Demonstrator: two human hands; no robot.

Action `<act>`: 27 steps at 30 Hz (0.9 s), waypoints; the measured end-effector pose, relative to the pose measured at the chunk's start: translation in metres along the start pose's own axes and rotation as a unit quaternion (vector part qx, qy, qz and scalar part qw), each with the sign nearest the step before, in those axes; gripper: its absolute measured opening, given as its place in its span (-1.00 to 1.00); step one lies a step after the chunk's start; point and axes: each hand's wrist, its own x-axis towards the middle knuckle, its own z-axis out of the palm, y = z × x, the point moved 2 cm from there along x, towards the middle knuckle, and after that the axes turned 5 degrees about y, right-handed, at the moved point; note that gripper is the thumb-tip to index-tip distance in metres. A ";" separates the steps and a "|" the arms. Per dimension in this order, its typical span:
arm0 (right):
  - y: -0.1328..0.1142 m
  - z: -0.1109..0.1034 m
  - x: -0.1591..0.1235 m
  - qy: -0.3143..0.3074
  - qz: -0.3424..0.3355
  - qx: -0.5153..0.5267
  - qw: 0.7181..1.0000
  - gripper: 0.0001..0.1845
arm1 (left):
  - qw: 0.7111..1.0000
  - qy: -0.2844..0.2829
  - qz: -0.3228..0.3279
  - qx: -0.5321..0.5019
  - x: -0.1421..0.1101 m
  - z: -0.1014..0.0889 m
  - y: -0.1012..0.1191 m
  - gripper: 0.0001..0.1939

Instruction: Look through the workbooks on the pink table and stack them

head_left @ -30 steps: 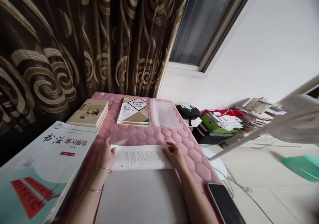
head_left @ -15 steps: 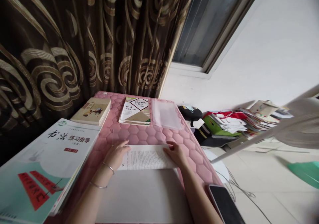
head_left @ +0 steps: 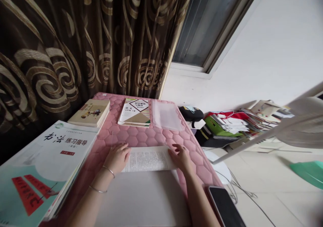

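A printed paper sheet [head_left: 148,159] lies across a pink quilted mat [head_left: 141,136], with its near edge against a grey board [head_left: 141,200]. My left hand [head_left: 117,159], wearing thin bangles, rests with its fingertips on the sheet's left end. My right hand [head_left: 181,159] lies on the right end, fingers spread over the paper. Neither hand visibly pinches the sheet. Further up the mat are a small paperback [head_left: 89,112], a Chinese study guide [head_left: 133,112] and a clear plastic sleeve [head_left: 166,116]. A large calligraphy workbook [head_left: 45,159] lies at the left.
A black smartphone [head_left: 224,206] lies at the mat's near right corner. A patterned brown curtain [head_left: 50,52] hangs along the left. To the right, below the mat's edge, are a pile of books and papers [head_left: 239,122], a fan [head_left: 302,122] and a green dustpan [head_left: 309,173].
My left hand has moved right onto the sheet, and the sheet's left end now lies further right. The view has shifted slightly.
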 end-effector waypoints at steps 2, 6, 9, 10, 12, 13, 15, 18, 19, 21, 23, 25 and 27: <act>-0.004 -0.010 -0.004 0.015 -0.015 -0.045 0.999 -0.62 | 1.000 0.000 -0.005 0.004 0.000 0.001 0.000 -0.63; -0.010 -0.019 -0.010 -0.046 -0.011 -0.084 0.995 -0.67 | 1.000 0.010 -0.010 -0.004 0.000 0.002 0.001 -0.67; -0.015 -0.019 -0.013 -0.098 0.001 -0.082 0.992 -0.69 | 1.000 0.021 -0.013 -0.015 0.000 0.002 0.001 -0.70; -0.017 -0.019 -0.014 -0.107 0.002 -0.080 0.991 -0.71 | 0.999 0.023 -0.016 -0.018 0.000 0.002 0.001 -0.70; -0.022 -0.020 -0.015 -0.117 0.006 -0.084 0.990 -0.72 | 0.999 0.022 -0.024 -0.021 0.001 0.003 0.000 -0.70; -0.024 -0.020 -0.015 -0.120 0.011 -0.088 0.989 -0.73 | 0.999 0.019 -0.028 -0.020 0.001 0.003 0.000 -0.70; -0.027 -0.021 -0.015 -0.125 0.022 -0.093 0.988 -0.73 | 0.999 0.010 -0.035 -0.013 0.000 0.003 0.000 -0.70; -0.031 -0.022 -0.016 -0.131 0.031 -0.093 0.987 -0.71 | 0.999 0.007 -0.040 -0.005 -0.001 0.003 0.001 -0.69; -0.032 -0.022 -0.016 -0.131 0.031 -0.092 0.987 -0.70 | 0.999 0.009 -0.041 -0.006 -0.001 0.003 0.002 -0.69; -0.033 -0.022 -0.016 -0.127 0.030 -0.088 0.987 -0.70 | 0.999 0.011 -0.043 -0.010 -0.002 0.002 0.002 -0.68; -0.031 -0.022 -0.015 -0.126 0.027 -0.084 0.988 -0.69 | 0.999 0.006 -0.041 -0.012 -0.002 0.002 0.002 -0.67; -0.028 -0.021 -0.014 -0.126 0.021 -0.080 0.989 -0.68 | 0.999 -0.001 -0.033 -0.012 -0.002 0.002 0.002 -0.65; -0.025 -0.020 -0.013 -0.125 0.016 -0.076 0.989 -0.69 | 0.999 -0.007 -0.031 -0.012 -0.002 0.002 0.002 -0.63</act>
